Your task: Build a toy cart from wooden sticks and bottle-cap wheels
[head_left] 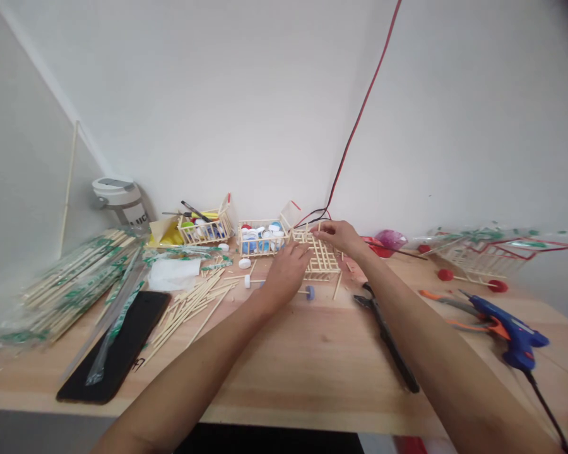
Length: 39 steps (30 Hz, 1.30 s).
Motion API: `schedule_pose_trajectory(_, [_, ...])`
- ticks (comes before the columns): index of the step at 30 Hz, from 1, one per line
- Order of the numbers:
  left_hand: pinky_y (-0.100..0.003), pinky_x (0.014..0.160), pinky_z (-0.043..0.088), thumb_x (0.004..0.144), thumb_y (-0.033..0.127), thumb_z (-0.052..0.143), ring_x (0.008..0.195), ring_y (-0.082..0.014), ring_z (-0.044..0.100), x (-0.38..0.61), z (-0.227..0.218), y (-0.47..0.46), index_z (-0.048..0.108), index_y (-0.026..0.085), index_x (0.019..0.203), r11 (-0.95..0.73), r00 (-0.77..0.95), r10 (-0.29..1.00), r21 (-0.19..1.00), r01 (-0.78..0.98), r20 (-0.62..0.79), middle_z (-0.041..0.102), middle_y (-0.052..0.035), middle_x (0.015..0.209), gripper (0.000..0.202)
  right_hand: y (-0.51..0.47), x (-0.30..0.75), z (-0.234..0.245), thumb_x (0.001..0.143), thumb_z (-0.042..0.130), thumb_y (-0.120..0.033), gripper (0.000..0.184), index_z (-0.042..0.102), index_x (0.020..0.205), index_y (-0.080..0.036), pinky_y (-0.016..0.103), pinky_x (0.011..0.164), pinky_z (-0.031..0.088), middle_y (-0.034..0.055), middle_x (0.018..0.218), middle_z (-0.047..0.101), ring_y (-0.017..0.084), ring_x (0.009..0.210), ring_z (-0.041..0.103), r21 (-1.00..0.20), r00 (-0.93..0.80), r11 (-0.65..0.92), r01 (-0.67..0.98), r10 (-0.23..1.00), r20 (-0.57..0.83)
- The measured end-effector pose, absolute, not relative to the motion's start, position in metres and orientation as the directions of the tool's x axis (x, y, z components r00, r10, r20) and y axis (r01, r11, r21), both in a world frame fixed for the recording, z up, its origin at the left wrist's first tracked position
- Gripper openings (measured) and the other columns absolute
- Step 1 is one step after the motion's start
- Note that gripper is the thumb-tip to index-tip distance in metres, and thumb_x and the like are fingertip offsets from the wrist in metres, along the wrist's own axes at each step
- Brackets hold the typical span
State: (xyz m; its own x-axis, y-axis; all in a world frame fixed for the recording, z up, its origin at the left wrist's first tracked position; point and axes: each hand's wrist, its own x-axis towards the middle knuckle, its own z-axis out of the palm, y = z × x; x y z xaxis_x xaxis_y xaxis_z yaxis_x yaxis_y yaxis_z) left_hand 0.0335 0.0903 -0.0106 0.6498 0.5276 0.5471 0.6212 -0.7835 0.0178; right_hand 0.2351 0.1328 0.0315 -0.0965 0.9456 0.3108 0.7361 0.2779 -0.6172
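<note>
Single head-worn view, facing forward and down across a wooden workbench (307, 372) toward a white wall (246, 107)

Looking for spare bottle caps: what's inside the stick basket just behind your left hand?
The wooden-stick basket holds a heap of bottle caps, mostly white and blue, with some red. The caps hide the basket's floor.

The left hand (286, 274) hides part of the stick lattice (322, 255). The red wire (366, 94) runs off the top edge, the glue gun's cord (544, 403) runs off the near edge, and the items in the far-left basket (203, 238) are too small to tell.
</note>
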Motion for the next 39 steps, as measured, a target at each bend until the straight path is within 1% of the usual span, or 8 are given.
schedule_pose_trajectory(9, [-0.039, 0.107, 0.04, 0.091, 0.009, 0.043, 0.124, -0.0234, 0.048, 0.032, -0.009, 0.089, 0.057, 0.012, 0.123, -0.801, 0.642, 0.509, 0.041, 0.598, 0.573, 0.058, -0.0105, 0.133, 0.035, 0.132, 0.236, 0.03, 0.074, 0.061, -0.038, 0.025, 0.074, 0.084, -0.019, 0.024, 0.06, 0.044, 0.0016, 0.076, 0.072, 0.014, 0.065, 0.059, -0.629, -0.062, 0.255, 0.734, 0.948, 0.313])
schedule_pose_trajectory(16, [-0.043, 0.106, 0.041, 0.091, 0.009, 0.041, 0.123, -0.0245, 0.048, 0.032, -0.01, 0.09, 0.059, 0.013, 0.121, -0.806, 0.641, 0.503, 0.046, 0.59, 0.58, 0.058, -0.0106, 0.132, 0.035, 0.129, 0.232, 0.027, 0.078, 0.059, -0.037, 0.026, 0.074, 0.088, -0.019, 0.024, 0.061, 0.045, 0.0017, 0.079, 0.073, 0.014, 0.066, 0.06, -0.614, -0.02, 0.237, 0.753, 0.941, 0.338])
schedule_pose_trajectory(21, [-0.042, 0.107, 0.04, 0.09, 0.008, 0.042, 0.124, -0.0243, 0.047, 0.03, -0.008, 0.088, 0.058, 0.011, 0.122, -0.808, 0.649, 0.506, 0.048, 0.588, 0.567, 0.057, -0.0112, 0.133, 0.036, 0.124, 0.231, 0.033, 0.08, 0.058, -0.035, 0.023, 0.074, 0.088, -0.02, 0.026, 0.068, 0.046, 0.0023, 0.084, 0.073, 0.015, 0.072, 0.061, -0.55, -0.038, 0.254, 0.795, 0.927, 0.374])
schedule_pose_trajectory(27, [-0.041, 0.109, 0.038, 0.087, 0.005, 0.044, 0.124, -0.0233, 0.047, 0.029, -0.007, 0.088, 0.058, 0.013, 0.121, -0.812, 0.633, 0.512, 0.089, 0.576, 0.58, 0.057, -0.0112, 0.131, 0.038, 0.122, 0.228, 0.041, 0.076, 0.064, -0.026, 0.014, 0.074, 0.083, -0.021, 0.027, 0.073, 0.044, 0.004, 0.088, 0.071, 0.016, 0.077, 0.059, -0.436, -0.099, 0.275, 0.857, 0.918, 0.383])
schedule_pose_trajectory(30, [-0.041, 0.109, 0.039, 0.086, 0.004, 0.044, 0.123, -0.0227, 0.049, 0.028, -0.006, 0.089, 0.059, 0.014, 0.119, -0.814, 0.585, 0.522, 0.158, 0.559, 0.62, 0.058, -0.0115, 0.13, 0.038, 0.123, 0.225, 0.042, 0.076, 0.063, -0.024, 0.013, 0.073, 0.083, -0.02, 0.026, 0.071, 0.042, 0.0039, 0.086, 0.07, 0.015, 0.075, 0.058, -0.403, -0.11, 0.268, 0.875, 0.921, 0.375])
schedule_pose_trajectory(34, [-0.035, 0.098, 0.047, 0.092, 0.01, 0.04, 0.109, -0.0197, 0.058, 0.029, 0.005, 0.093, 0.06, 0.015, 0.118, -0.742, 0.422, 0.64, 0.373, 0.557, 0.642, 0.065, -0.0105, 0.115, 0.034, 0.125, 0.224, 0.042, 0.077, 0.062, -0.022, 0.01, 0.07, 0.078, -0.019, 0.025, 0.069, 0.04, 0.0037, 0.083, 0.069, 0.015, 0.073, 0.058, -0.378, -0.124, 0.268, 0.886, 0.923, 0.364])
schedule_pose_trajectory(36, [-0.033, 0.095, 0.048, 0.093, 0.015, 0.043, 0.105, -0.02, 0.061, 0.033, 0.015, 0.097, 0.061, 0.015, 0.116, -0.69, 0.379, 0.7, 0.436, 0.578, 0.605, 0.067, -0.0099, 0.112, 0.03, 0.126, 0.224, 0.041, 0.077, 0.061, -0.022, 0.009, 0.069, 0.075, -0.019, 0.025, 0.068, 0.039, 0.0036, 0.081, 0.069, 0.015, 0.072, 0.057, -0.373, -0.128, 0.27, 0.888, 0.923, 0.363])
schedule_pose_trajectory(39, [-0.033, 0.09, 0.048, 0.093, 0.021, 0.046, 0.097, -0.0212, 0.064, 0.042, 0.031, 0.103, 0.064, 0.015, 0.11, -0.57, 0.378, 0.81, 0.451, 0.687, 0.449, 0.07, -0.0086, 0.102, 0.026, 0.128, 0.223, 0.04, 0.076, 0.061, -0.022, 0.008, 0.067, 0.072, -0.019, 0.025, 0.067, 0.039, 0.0036, 0.079, 0.069, 0.015, 0.071, 0.057, -0.387, -0.119, 0.268, 0.882, 0.922, 0.368])
